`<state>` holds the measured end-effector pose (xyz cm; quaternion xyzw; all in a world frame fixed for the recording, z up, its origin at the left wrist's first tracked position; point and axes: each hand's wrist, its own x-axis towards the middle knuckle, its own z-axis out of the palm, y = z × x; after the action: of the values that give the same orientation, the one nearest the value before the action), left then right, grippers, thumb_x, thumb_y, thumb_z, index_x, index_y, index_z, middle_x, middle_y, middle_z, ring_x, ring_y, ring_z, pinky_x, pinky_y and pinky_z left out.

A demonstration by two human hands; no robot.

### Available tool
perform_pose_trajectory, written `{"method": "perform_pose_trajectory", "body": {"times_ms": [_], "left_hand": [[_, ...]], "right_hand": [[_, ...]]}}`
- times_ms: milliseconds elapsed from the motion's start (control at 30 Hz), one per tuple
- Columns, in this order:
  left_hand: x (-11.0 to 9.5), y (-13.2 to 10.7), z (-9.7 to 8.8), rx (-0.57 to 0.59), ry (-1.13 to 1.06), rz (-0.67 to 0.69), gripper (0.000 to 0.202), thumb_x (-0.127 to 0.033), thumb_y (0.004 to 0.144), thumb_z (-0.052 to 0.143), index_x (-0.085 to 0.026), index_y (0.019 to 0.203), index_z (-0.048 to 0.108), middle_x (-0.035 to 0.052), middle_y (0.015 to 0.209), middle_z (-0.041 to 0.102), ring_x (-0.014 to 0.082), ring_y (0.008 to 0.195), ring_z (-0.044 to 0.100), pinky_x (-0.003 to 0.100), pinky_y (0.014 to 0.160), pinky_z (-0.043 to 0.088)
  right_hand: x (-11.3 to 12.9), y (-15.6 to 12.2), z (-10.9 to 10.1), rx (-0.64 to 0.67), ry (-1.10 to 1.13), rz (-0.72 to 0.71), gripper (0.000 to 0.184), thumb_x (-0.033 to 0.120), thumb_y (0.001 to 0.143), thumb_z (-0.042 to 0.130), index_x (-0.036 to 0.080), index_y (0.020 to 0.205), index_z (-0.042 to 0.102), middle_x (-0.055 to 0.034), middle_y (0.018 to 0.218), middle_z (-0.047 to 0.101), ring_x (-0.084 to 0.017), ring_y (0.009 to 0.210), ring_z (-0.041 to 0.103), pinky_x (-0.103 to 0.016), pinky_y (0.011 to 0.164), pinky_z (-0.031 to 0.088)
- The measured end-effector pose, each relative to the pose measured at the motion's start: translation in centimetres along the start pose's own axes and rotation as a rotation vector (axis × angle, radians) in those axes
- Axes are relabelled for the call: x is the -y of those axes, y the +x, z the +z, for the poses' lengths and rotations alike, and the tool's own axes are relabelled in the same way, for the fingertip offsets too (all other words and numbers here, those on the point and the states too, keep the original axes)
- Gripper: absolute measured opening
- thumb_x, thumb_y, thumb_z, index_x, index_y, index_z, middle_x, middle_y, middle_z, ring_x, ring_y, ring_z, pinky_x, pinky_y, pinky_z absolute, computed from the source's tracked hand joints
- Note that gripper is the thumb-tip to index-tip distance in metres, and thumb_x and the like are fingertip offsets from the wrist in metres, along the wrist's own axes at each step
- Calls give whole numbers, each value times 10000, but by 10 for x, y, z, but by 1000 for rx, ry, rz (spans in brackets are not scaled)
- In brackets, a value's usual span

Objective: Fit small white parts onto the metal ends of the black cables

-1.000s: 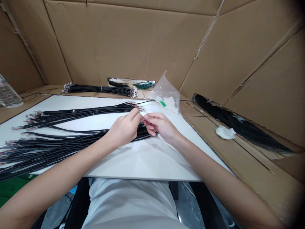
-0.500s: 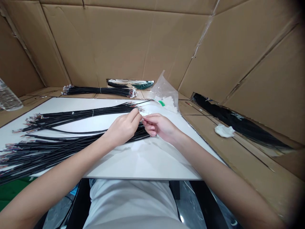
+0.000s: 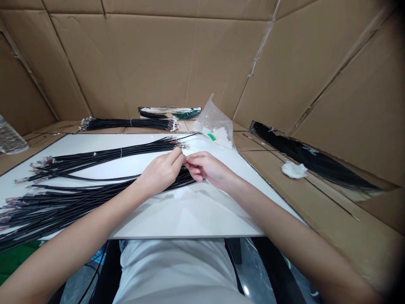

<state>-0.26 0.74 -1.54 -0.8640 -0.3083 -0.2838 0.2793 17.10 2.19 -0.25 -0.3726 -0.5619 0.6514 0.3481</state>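
My left hand is closed in a pinch over the white table. A single black cable runs from the left up to this hand and appears held in it, though its end is hidden by the fingers. Fingertip to fingertip with it, my right hand pinches too; whatever sits between its thumb and forefinger is too small to make out. Loose black cables with stripped coloured wire ends lie beneath and left of my hands. Just beyond them rests a tied bundle of black cables.
Behind the white tabletop lies another tied cable bundle with white ends. A clear bag of small white pieces stands at the back. Crumpled white tissue and a thin rod are at right, a plastic bottle at left. Cardboard walls surround the table.
The view has shifted slightly, so the surroundings sit a little further left. Both hands stay together in the same pinch, with hardly any change in the fingers.
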Motion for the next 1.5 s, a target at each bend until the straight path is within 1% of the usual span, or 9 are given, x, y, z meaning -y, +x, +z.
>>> {"method": "perform_pose_trajectory", "body": {"times_ms": [133, 233, 300, 367, 467, 667, 967, 1100, 1500], "left_hand": [[0, -1, -1, -4, -90, -71, 188, -80, 940, 341, -155, 907, 510, 66, 873, 583, 138, 664, 571, 233, 570, 460], [2, 0, -5, -20, -282, -175, 80, -144, 938, 439, -156, 941, 518, 75, 953, 582, 127, 719, 577, 227, 620, 480], [4, 1, -6, -21, -382, -216, 48, -158, 921, 483, -157, 927, 530, 73, 948, 579, 131, 728, 566, 236, 639, 477], [7, 1, -5, -9, -398, -208, 65, -147, 918, 479, -160, 892, 538, 60, 890, 578, 136, 716, 552, 239, 631, 460], [9, 0, -1, 5, -382, -187, 121, -122, 928, 442, -164, 867, 537, 43, 829, 573, 135, 685, 533, 235, 614, 437], [9, -2, -3, 24, -315, -168, 160, -116, 942, 397, -162, 869, 532, 48, 826, 573, 136, 675, 539, 230, 619, 439], [6, -4, -1, 85, -153, -125, 252, -88, 921, 348, -154, 823, 570, 57, 779, 575, 157, 636, 541, 254, 559, 418], [5, -4, 0, 108, -105, -123, 263, -83, 915, 343, -157, 818, 577, 57, 781, 584, 160, 609, 538, 262, 527, 405], [3, -5, 6, 181, -77, -156, 256, -64, 891, 352, -148, 846, 589, 79, 817, 599, 181, 641, 574, 275, 531, 447]], "right_hand": [[2, -1, -1, 4, -28, -30, 251, 195, 830, 550, 141, 586, 538, 55, 443, 366, -54, 341, 330, -191, 364, 247], [5, 0, -2, 4, -43, -45, 256, 226, 835, 549, 148, 592, 534, 60, 429, 375, -57, 329, 333, -200, 370, 270], [5, 0, -2, 3, -54, -49, 255, 245, 837, 548, 150, 601, 533, 62, 423, 381, -60, 319, 341, -203, 369, 270], [4, 1, -2, 2, -66, -51, 246, 258, 834, 547, 150, 612, 537, 63, 424, 390, -61, 314, 353, -204, 367, 262], [2, 2, -3, -4, -84, -58, 234, 262, 823, 537, 148, 618, 542, 64, 422, 399, -63, 309, 367, -205, 367, 255], [2, 2, -1, -24, -105, -89, 210, 280, 786, 555, 150, 621, 544, 76, 414, 380, -63, 300, 369, -209, 363, 247], [0, -1, 3, -22, -166, -132, 269, 337, 783, 621, 137, 612, 565, 86, 414, 370, -44, 313, 332, -208, 373, 199], [0, -1, 4, -20, -205, -148, 272, 332, 789, 619, 139, 606, 560, 87, 411, 370, -45, 312, 342, -206, 376, 197], [-6, 3, 5, -27, -274, -189, 269, 351, 793, 603, 152, 620, 546, 84, 415, 403, -52, 333, 354, -197, 381, 226]]}}
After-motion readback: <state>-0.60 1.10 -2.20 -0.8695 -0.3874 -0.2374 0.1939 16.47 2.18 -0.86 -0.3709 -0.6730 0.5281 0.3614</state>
